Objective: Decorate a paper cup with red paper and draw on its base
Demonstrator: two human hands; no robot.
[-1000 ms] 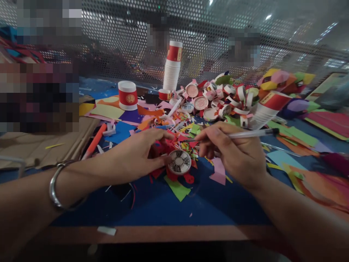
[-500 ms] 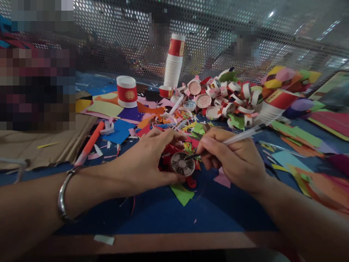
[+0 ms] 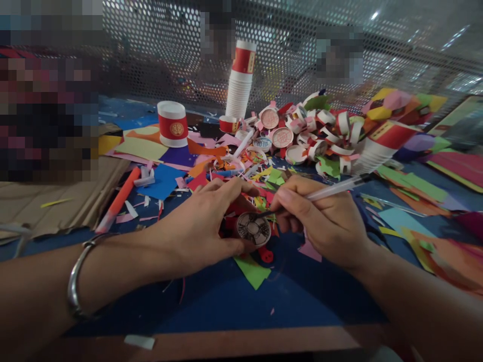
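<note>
My left hand (image 3: 199, 223) is closed round the side of a small cut-down paper cup (image 3: 254, 229), thumb in front and fingers behind. Its round white bottom faces up and carries a black drawn pattern of a central circle with spokes. A pen (image 3: 334, 187) with a clear whitish barrel is pinched in my right hand (image 3: 324, 218). The pen's dark tip is at the upper part of the round face; I cannot tell whether it touches. Under the cup lie green paper (image 3: 253, 271) and a red scrap (image 3: 266, 255).
Behind my hands are a pile of cut cup rings and bases (image 3: 298, 133), a tall cup stack (image 3: 239, 95), a red-and-white cup (image 3: 172, 124) and a tilted cup stack (image 3: 381, 143). An orange marker (image 3: 121, 198) lies beside brown cardboard (image 3: 60, 201). A perforated screen (image 3: 151, 65) stands behind.
The pen tip has moved slightly up and left over the patterned face. My left hand keeps its hold on the cup. The whole view has shifted slightly.
</note>
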